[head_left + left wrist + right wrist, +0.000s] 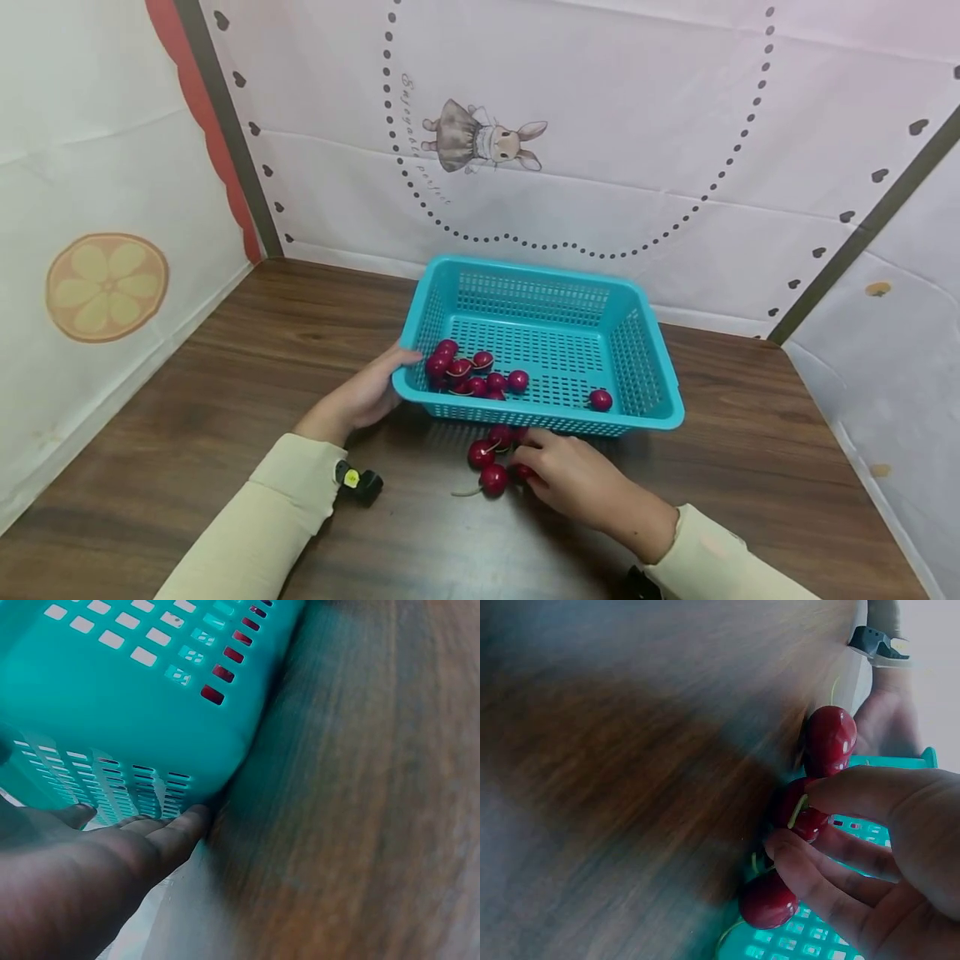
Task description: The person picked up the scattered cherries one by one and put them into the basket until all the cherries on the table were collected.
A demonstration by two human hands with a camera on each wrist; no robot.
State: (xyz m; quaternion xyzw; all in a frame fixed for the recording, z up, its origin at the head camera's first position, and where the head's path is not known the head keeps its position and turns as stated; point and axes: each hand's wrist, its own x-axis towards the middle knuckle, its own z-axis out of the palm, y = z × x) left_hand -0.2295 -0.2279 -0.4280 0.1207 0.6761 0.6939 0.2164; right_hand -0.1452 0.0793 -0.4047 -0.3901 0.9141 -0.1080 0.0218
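A turquoise perforated plastic basket [540,270] stands on the table, with several red cherries [438,365] heaped at its left end. One lone cherry [600,400] lies farther right inside it. My left hand [365,392] holds the basket's near left corner, thumb over the rim and fingers [184,829] along the outer wall. In front of the basket, my right hand [577,482] pinches a stemmed cherry [808,823] between thumb and fingertips. Beside that hand are more loose cherries [493,480], some partly hidden by it.
The dark wood-grain table [247,367] is bounded by a printed white cloth [615,117] at the back and on both sides. The basket's far rim is close to the back cloth. A black band with a small device [360,483] sits at my left wrist.
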